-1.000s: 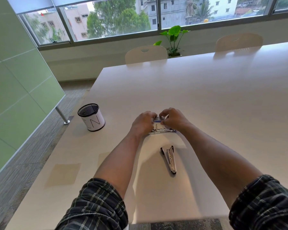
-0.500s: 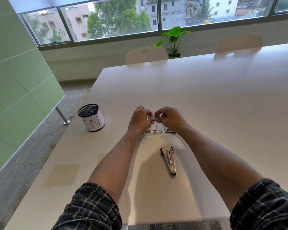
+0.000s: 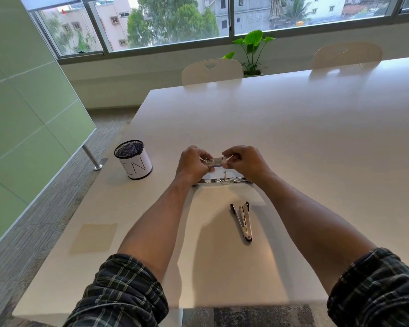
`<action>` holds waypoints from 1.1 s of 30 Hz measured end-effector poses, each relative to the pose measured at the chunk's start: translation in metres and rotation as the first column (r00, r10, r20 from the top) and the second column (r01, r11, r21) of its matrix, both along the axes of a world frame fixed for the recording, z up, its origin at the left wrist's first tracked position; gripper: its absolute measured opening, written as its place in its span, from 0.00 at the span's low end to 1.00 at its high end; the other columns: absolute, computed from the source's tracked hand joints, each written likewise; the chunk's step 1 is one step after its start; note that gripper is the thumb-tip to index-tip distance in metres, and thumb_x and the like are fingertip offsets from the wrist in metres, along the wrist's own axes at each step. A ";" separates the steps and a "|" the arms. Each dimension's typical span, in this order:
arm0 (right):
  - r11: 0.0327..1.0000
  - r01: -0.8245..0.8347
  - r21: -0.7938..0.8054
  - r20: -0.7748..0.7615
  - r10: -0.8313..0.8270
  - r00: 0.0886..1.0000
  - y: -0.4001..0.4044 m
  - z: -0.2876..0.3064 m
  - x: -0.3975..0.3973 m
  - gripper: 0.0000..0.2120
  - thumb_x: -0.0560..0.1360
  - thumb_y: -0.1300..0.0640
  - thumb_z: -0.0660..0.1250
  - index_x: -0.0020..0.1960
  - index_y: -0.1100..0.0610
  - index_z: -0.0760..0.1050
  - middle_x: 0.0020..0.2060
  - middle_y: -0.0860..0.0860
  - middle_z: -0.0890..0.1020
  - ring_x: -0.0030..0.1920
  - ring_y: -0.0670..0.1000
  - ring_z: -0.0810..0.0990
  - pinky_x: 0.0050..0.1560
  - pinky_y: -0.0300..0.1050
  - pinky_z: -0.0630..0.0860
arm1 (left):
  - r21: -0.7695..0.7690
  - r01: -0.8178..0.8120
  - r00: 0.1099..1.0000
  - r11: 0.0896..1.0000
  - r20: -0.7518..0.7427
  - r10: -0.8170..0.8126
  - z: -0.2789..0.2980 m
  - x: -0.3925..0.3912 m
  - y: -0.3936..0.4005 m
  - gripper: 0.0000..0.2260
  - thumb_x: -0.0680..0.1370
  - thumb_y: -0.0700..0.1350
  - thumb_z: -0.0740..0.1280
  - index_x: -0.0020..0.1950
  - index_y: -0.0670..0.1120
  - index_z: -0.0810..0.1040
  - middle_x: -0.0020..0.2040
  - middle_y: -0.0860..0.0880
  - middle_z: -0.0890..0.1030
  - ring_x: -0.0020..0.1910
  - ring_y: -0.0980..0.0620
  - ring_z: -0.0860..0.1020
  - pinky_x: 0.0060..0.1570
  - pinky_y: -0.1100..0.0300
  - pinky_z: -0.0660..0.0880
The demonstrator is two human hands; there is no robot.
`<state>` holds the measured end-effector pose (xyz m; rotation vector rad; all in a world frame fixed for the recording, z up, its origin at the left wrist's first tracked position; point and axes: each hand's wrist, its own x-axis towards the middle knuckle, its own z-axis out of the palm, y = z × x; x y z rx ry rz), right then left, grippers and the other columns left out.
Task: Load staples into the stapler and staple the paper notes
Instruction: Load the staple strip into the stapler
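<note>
Both my hands hold a small white staple box [image 3: 215, 161] with a barcode label, raised a little above the white table [image 3: 316, 142]. My left hand [image 3: 193, 164] pinches its left end and my right hand [image 3: 244, 162] pinches its right end. Just below the hands lies a clipboard with a metal clip [image 3: 223, 181] and white paper [image 3: 222, 232] on it. A silver stapler [image 3: 243, 220] lies on that paper, swung open in a narrow V, nearer to me than the hands. A pale yellow paper note [image 3: 94, 238] lies flat at the table's left.
A black mesh pen cup [image 3: 133, 162] with a white label stands left of my hands near the table's left edge. Two white chairs [image 3: 211, 71] are pushed in at the far side, with a potted plant [image 3: 253, 51] behind them.
My hands have lifted the staple box up off the clipboard's clip and now hold it higher, stretched between the fingertips. The stapler has not moved.
</note>
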<state>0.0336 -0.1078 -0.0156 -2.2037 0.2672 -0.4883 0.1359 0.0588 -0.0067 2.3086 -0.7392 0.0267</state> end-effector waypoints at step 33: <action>0.991 0.133 -0.004 0.008 -0.133 0.991 0.002 -0.001 0.008 0.07 0.73 0.54 0.80 0.43 0.57 0.87 0.42 0.51 0.84 0.41 0.50 0.81 0.41 0.41 0.77 | -0.074 -0.008 1.000 0.997 0.015 0.009 -0.002 -0.003 0.013 0.16 0.65 0.41 0.84 0.51 0.47 0.86 0.47 0.52 0.86 0.41 0.56 0.84 0.44 0.62 0.82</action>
